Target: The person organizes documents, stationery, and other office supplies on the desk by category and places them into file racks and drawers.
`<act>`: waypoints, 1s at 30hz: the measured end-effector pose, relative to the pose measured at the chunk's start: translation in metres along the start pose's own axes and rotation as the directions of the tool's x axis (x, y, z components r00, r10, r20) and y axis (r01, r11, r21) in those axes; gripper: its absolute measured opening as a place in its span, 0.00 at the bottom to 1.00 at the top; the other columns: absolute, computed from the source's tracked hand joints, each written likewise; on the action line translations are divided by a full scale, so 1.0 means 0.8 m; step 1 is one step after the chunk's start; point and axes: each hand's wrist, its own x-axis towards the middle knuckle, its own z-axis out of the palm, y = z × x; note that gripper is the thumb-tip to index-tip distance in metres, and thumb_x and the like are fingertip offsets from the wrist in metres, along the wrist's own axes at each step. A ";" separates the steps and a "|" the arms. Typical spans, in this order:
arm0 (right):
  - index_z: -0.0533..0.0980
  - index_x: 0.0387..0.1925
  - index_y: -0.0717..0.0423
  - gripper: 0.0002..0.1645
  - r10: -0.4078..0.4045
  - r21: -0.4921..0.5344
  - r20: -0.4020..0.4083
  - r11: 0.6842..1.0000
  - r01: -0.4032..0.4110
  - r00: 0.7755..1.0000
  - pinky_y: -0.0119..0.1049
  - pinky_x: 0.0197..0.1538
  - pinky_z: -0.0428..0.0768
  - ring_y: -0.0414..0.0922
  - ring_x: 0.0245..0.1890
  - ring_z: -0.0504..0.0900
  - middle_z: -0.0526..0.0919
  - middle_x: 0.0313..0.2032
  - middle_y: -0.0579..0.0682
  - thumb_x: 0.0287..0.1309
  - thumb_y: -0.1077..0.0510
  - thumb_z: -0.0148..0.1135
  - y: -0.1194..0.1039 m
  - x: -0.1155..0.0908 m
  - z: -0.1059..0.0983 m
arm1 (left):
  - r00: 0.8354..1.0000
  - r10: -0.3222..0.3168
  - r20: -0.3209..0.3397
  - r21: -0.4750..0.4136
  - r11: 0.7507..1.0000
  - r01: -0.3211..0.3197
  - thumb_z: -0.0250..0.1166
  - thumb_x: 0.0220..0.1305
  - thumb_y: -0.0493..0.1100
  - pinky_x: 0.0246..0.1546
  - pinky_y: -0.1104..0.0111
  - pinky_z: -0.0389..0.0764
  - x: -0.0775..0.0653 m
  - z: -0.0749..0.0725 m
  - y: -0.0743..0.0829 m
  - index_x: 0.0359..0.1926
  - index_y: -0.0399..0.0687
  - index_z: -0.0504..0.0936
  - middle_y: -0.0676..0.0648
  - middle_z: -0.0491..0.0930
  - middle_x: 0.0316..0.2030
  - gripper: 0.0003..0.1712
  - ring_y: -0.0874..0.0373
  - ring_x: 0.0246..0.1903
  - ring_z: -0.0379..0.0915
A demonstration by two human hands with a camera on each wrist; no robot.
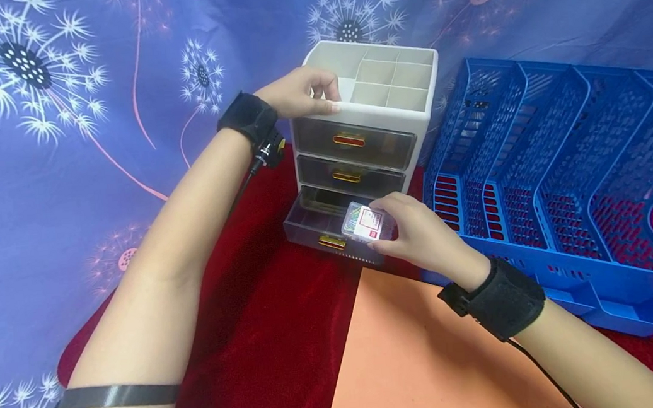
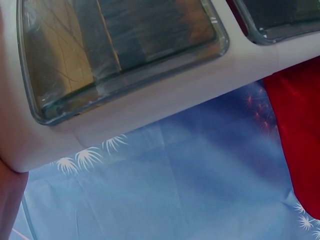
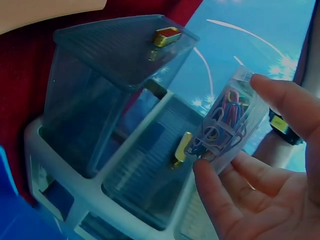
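Note:
A white desktop drawer organizer (image 1: pixel 429 116) stands at the back, with dark see-through drawers and a divided top tray. My left hand (image 1: pixel 302 93) grips the front left of its top rim, fingertips inside the tray and thumb along the front. Its lowest drawer (image 1: pixel 305 229) is pulled out, gold handle facing forward. Between thumb and fingers, my right hand (image 1: pixel 425 232) pinches a small clear plastic box of paper clips (image 1: pixel 366 221), tilted over that drawer. Coloured paper clips (image 3: pixel 232 110) show through its wall in the right wrist view. The left wrist view shows the organizer's side (image 2: pixel 150 112).
Right of the organizer stands a blue plastic file rack (image 1: pixel 562 162) with tall slotted dividers. An orange sheet (image 1: pixel 405 356) lies in front, partly beneath my right forearm. Red cloth (image 1: pixel 256 335) covers the table, and blue dandelion-print fabric (image 1: pixel 124 73) hangs behind.

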 end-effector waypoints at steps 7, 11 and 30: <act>0.73 0.53 0.64 0.32 0.016 0.001 0.027 1.000 -0.016 1.000 0.44 0.44 0.79 0.50 0.41 0.76 0.78 0.46 0.59 0.46 0.55 0.73 0.005 0.025 0.017 | 1.000 -0.002 -0.001 0.006 1.000 0.002 0.64 0.61 0.40 0.33 0.69 0.62 0.000 0.000 -0.001 0.31 0.44 0.77 0.52 0.71 0.25 0.05 0.58 0.28 0.63; 0.73 0.52 0.64 0.32 0.033 0.010 0.032 0.999 -0.033 0.999 0.43 0.45 0.79 0.50 0.41 0.76 0.78 0.46 0.59 0.46 0.55 0.73 0.008 0.035 0.027 | 1.000 0.001 0.001 0.013 1.000 -0.001 0.64 0.61 0.41 0.33 0.69 0.62 0.000 0.000 0.000 0.31 0.44 0.77 0.52 0.71 0.26 0.06 0.58 0.29 0.64; 0.73 0.52 0.66 0.32 0.095 0.004 0.068 0.995 -0.096 0.993 0.44 0.50 0.76 0.52 0.43 0.76 0.78 0.47 0.61 0.47 0.55 0.72 0.024 0.078 0.061 | 1.000 0.010 -0.015 -0.001 1.000 -0.010 0.65 0.60 0.40 0.32 0.69 0.62 0.001 0.000 -0.001 0.30 0.44 0.77 0.52 0.71 0.24 0.06 0.58 0.29 0.63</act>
